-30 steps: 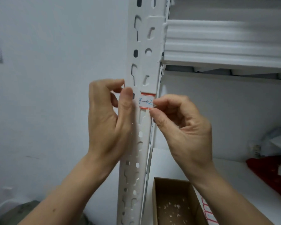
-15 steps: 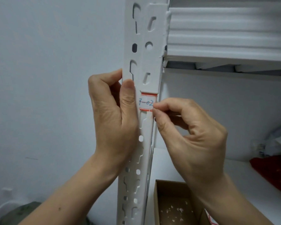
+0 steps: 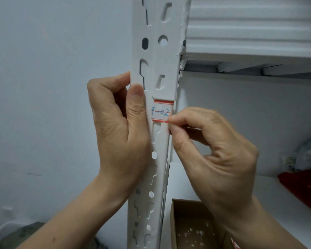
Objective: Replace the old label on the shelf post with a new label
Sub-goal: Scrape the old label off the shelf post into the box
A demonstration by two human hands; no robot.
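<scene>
A white perforated shelf post (image 3: pixel 160 51) runs up the middle of the head view. On it sits a small label (image 3: pixel 161 111) with red borders and blue handwriting; a torn strip hangs at its lower right corner. My left hand (image 3: pixel 120 126) grips the post from the left, thumb lying up the post's front beside the label. My right hand (image 3: pixel 210 151) has thumb and forefinger pinched at the label's lower right corner.
A white shelf board (image 3: pixel 250 42) joins the post at upper right. Below sits an open cardboard box (image 3: pixel 176 223) with paper scraps in it, on a lower white shelf (image 3: pixel 269 194). Red cloth (image 3: pixel 302 186) lies at far right. A pale wall (image 3: pixel 52 87) fills the left.
My left hand closed round the post and its thumb slid up beside the label. My right hand's pinch dropped from the label's right edge to its lower right corner, where a torn strip now shows.
</scene>
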